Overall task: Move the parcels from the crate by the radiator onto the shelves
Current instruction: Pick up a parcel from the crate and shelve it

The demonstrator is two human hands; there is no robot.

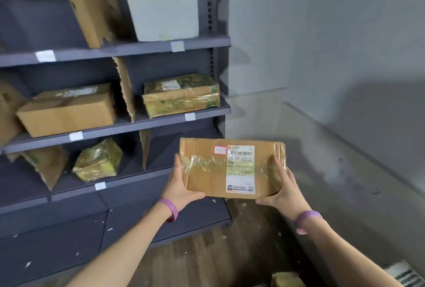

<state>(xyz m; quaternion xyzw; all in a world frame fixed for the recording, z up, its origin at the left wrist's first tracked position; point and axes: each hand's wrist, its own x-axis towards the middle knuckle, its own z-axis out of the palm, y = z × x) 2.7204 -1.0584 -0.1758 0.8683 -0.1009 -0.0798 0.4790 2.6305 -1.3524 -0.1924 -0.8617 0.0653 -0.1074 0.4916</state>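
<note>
Two bare forearms reach forward from the bottom edge, each with a soft purple wristband point(169, 209). The left hand point(181, 185) and right hand point(284, 191) clasp a flat rectangular cardboard parcel point(207, 181) by its short ends, thumbs curled along the near edge and fingers wrapped round the sides. The parcel is held in the air, level, just in front of the right-hand bay of the lower shelf.

Its brown card is creased and dented at the corners. A band of crinkled clear tape crosses its middle, over a white printed shipping label point(240, 169) with a barcode and a small red-bordered sticker beside it.

The shelves point(147, 46) are dark grey metal, with torn cardboard dividers point(125, 89) standing upright between bays. On them sit a white, foam-like block point(162, 12), a plain brown carton point(66, 112), a green-printed box point(181, 95) (glossy with tape) and a small tilted green parcel point(97, 160).

Below is dark wood-plank flooring point(207, 252) flecked with white scraps, against a smooth grey wall point(322, 34). A ribbed pale object point(404, 275) in the bottom right corner may be a radiator, though it is cut off by the frame.
</note>
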